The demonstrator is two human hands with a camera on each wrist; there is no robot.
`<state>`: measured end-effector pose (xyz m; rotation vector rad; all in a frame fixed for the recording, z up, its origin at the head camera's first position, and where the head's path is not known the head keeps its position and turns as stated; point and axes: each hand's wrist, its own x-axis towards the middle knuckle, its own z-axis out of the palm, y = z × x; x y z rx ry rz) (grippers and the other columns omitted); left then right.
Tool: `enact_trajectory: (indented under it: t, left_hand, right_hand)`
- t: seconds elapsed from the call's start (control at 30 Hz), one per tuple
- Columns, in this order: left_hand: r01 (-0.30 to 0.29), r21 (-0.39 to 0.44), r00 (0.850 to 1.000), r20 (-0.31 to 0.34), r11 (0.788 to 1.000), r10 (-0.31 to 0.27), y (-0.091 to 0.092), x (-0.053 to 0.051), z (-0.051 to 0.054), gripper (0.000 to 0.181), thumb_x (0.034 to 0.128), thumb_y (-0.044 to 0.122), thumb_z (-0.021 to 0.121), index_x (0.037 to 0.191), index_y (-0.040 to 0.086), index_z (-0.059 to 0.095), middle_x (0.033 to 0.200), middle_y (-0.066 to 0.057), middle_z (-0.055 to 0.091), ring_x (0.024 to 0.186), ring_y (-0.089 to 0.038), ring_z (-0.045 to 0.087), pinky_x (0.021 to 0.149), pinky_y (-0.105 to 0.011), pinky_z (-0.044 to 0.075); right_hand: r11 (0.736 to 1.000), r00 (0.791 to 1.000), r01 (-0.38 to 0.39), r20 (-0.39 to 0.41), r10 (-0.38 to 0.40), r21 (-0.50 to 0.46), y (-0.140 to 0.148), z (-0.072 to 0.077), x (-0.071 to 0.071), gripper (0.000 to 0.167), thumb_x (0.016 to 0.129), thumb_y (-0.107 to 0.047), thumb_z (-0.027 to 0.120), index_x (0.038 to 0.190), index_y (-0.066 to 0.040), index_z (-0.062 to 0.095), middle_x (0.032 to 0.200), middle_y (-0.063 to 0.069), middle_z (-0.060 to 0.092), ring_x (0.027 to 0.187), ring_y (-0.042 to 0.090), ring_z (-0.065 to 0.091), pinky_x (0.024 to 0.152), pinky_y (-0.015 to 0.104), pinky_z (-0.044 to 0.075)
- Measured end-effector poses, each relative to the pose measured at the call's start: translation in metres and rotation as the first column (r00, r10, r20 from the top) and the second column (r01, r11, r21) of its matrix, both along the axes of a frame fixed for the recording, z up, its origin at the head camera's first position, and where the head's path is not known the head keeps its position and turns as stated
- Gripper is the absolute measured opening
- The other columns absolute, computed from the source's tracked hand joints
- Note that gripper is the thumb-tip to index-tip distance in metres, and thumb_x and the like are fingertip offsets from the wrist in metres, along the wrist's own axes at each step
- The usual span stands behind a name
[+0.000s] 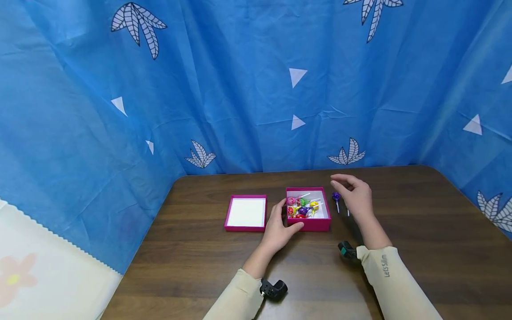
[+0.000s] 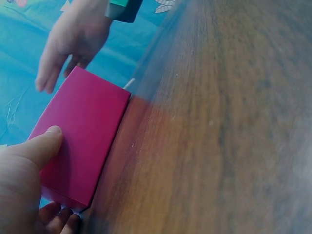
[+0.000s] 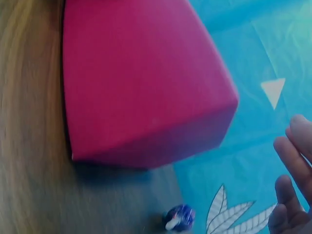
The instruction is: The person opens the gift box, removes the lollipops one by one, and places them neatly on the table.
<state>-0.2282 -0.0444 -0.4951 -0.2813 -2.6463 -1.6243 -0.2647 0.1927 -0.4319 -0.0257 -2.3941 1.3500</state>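
The magenta box [image 1: 308, 225] is unobstructed from above. The left hand [image 1: 277, 231] blocks its left side and front-left corner, obstructing the gap toward the box lid [image 1: 245, 212]. A purple lollipop [image 1: 336, 195] and the right hand [image 1: 357, 198] restrict the right approach. Between the forearms, the bench [image 1: 316, 275] allows passage.

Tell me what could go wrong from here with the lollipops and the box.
The right hand is beside the loose purple lollipop and might knock it away.
Another stick shows just under that hand; its top is hidden, so it may get overlooked.
The left hand holds the open box by its near left corner, so a careless pull could slide it and jostle the candy inside.
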Motion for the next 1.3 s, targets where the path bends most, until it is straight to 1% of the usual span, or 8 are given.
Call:
enact_trajectory:
  t: [0.1,0.2,0.37,0.6,0.73,0.9,1.17,1.3]
  left_hand:
    - [0.006,0.006,1.000,0.007,1.000,-0.006,-0.001,0.000,0.000,0.088,0.0862,0.040,0.077,0.156,0.021,0.027,0.152,-0.005,0.041,0.134,-0.022,0.047,0.112,-0.043,0.046]
    - [0.009,0.005,1.000,0.018,1.000,-0.009,-0.002,0.001,0.001,0.088,0.0861,0.041,0.077,0.156,0.022,0.027,0.153,-0.004,0.040,0.135,-0.022,0.046,0.112,-0.042,0.046]
    - [0.009,-0.004,1.000,0.004,1.000,-0.009,-0.003,0.001,0.002,0.088,0.0861,0.041,0.077,0.156,0.020,0.027,0.153,-0.005,0.040,0.135,-0.022,0.047,0.113,-0.043,0.045]
    - [0.015,-0.008,1.000,-0.006,1.000,-0.015,-0.003,0.002,0.003,0.088,0.0862,0.041,0.077,0.156,0.017,0.028,0.152,-0.007,0.041,0.134,-0.023,0.048,0.113,-0.045,0.044]
    - [0.020,-0.010,1.000,-0.013,1.000,-0.020,-0.002,0.000,0.003,0.089,0.0864,0.042,0.076,0.156,0.017,0.027,0.153,-0.008,0.041,0.135,-0.024,0.048,0.113,-0.044,0.044]
    - [0.022,-0.017,0.999,-0.027,1.000,-0.023,-0.001,-0.002,0.004,0.088,0.0866,0.042,0.076,0.156,0.017,0.027,0.154,-0.009,0.040,0.136,-0.025,0.047,0.113,-0.046,0.044]
    - [0.023,-0.010,1.000,-0.009,1.000,-0.024,-0.002,-0.001,0.003,0.088,0.0874,0.042,0.075,0.156,0.018,0.027,0.154,-0.007,0.040,0.137,-0.024,0.046,0.113,-0.046,0.044]
    - [0.016,-0.010,1.000,0.004,1.000,-0.016,-0.003,0.001,0.003,0.087,0.0870,0.042,0.076,0.156,0.019,0.027,0.152,-0.007,0.041,0.136,-0.024,0.047,0.112,-0.045,0.045]
  right_hand:
    - [0.995,0.998,-0.056,-0.017,0.057,0.082,-0.009,0.002,0.000,0.033,0.096,-0.038,0.066,0.121,-0.017,0.072,0.115,0.009,0.071,0.093,0.014,0.050,0.070,0.019,0.046]
    - [0.982,0.993,-0.121,0.006,0.122,0.146,-0.017,0.002,0.000,0.030,0.095,-0.036,0.068,0.119,-0.018,0.072,0.114,0.008,0.071,0.098,0.018,0.052,0.075,0.025,0.048]
    - [0.961,0.974,-0.222,0.075,0.212,0.164,-0.026,-0.005,-0.001,0.028,0.094,-0.035,0.070,0.118,-0.020,0.073,0.115,0.007,0.070,0.103,0.023,0.052,0.081,0.032,0.047]
    - [0.935,0.951,-0.303,0.127,0.283,0.183,-0.032,-0.015,-0.002,0.024,0.091,-0.026,0.074,0.113,-0.019,0.075,0.108,0.008,0.071,0.096,0.024,0.051,0.073,0.029,0.047]
    - [0.915,0.938,-0.337,0.158,0.307,0.223,-0.035,-0.017,-0.004,0.025,0.089,-0.023,0.076,0.113,-0.020,0.076,0.110,0.009,0.069,0.101,0.026,0.053,0.073,0.029,0.049]
    - [0.892,0.931,-0.360,0.167,0.324,0.274,-0.036,-0.013,-0.006,0.023,0.087,-0.022,0.078,0.110,-0.020,0.077,0.109,0.007,0.072,0.104,0.025,0.053,0.079,0.036,0.051]
    - [0.866,0.917,-0.391,0.207,0.340,0.312,-0.039,-0.012,-0.008,0.022,0.085,-0.022,0.080,0.107,-0.022,0.078,0.107,0.004,0.074,0.103,0.024,0.051,0.089,0.051,0.042]
    - [0.841,0.908,-0.416,0.209,0.363,0.346,-0.042,-0.013,-0.009,0.023,0.083,-0.021,0.081,0.106,-0.020,0.079,0.104,0.003,0.076,0.104,0.024,0.051,0.093,0.055,0.036]
